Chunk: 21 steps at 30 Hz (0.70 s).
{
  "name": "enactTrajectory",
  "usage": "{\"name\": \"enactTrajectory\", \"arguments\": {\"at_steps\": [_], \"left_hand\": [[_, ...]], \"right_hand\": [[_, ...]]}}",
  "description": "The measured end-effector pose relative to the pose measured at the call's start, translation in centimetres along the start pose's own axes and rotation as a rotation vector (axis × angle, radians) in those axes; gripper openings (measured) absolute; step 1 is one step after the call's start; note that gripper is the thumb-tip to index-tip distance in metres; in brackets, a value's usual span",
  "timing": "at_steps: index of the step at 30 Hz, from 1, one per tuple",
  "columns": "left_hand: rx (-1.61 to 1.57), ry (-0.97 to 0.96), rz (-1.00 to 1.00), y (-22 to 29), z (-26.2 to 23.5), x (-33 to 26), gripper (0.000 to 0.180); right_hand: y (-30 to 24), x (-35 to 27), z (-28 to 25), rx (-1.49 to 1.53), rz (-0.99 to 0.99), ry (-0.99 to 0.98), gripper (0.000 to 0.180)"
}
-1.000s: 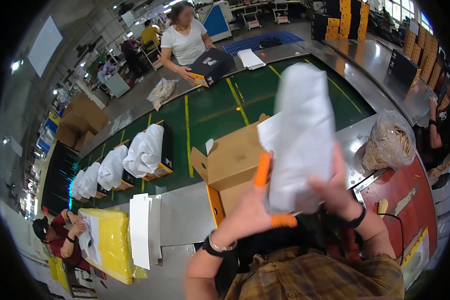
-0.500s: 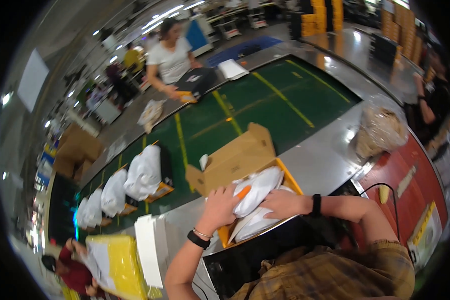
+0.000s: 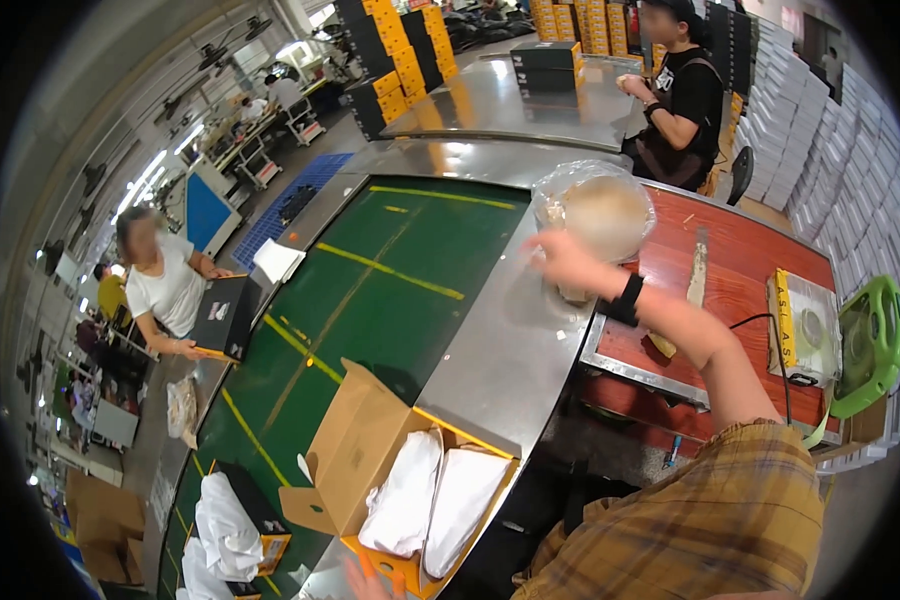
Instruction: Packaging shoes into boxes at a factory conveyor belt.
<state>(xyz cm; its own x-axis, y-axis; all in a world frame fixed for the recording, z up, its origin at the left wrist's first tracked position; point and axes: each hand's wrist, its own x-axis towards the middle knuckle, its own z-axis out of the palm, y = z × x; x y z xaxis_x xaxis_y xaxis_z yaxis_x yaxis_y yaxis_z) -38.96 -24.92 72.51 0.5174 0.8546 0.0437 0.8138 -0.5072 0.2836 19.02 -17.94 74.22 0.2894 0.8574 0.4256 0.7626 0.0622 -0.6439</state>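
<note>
**Right hand at the bag, left hand nearly out of view**

Your right hand (image 3: 570, 262) is at the clear plastic bag (image 3: 602, 205), fingers stretched out; it overlaps the bag, so you cannot tell whether it grips or even touches. The bag's tan contents are blurred, by the corner of the red table (image 3: 740, 285). Your left hand (image 3: 368, 582) is cut off below, beside the open box (image 3: 365, 435); its grasp cannot be told. The box sits at the near edge of the metal bench (image 3: 485, 365), holding two white-wrapped bundles (image 3: 405, 495), its lid reaching over the green belt (image 3: 400, 255). Bench metal runs between box and bag, well apart.
</note>
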Motion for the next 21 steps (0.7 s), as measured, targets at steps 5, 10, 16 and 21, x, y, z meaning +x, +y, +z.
{"name": "enactTrajectory", "arguments": {"at_steps": [5, 10, 16, 21], "left_hand": [[-0.045, 0.085, 0.008, 3.0, 3.5, 3.1, 0.055], [-0.06, 0.177, -0.064, 5.3, 5.6, 4.5, 0.049], [-0.061, 0.312, -0.132, 7.0, 6.0, 4.9, 0.043], [-0.078, 0.445, -0.23, 7.8, 6.2, 3.7, 0.038]], "right_hand": [[13.0, 3.5, -10.9, -0.423, 0.281, 0.359, 0.021], [16.3, 1.6, -9.6, -0.615, 0.483, 0.256, 0.025], [17.8, 0.7, -10.6, -0.606, 0.445, 0.221, 0.019], [16.5, -0.6, -11.1, -0.799, 0.016, 0.448, 0.008]]}}
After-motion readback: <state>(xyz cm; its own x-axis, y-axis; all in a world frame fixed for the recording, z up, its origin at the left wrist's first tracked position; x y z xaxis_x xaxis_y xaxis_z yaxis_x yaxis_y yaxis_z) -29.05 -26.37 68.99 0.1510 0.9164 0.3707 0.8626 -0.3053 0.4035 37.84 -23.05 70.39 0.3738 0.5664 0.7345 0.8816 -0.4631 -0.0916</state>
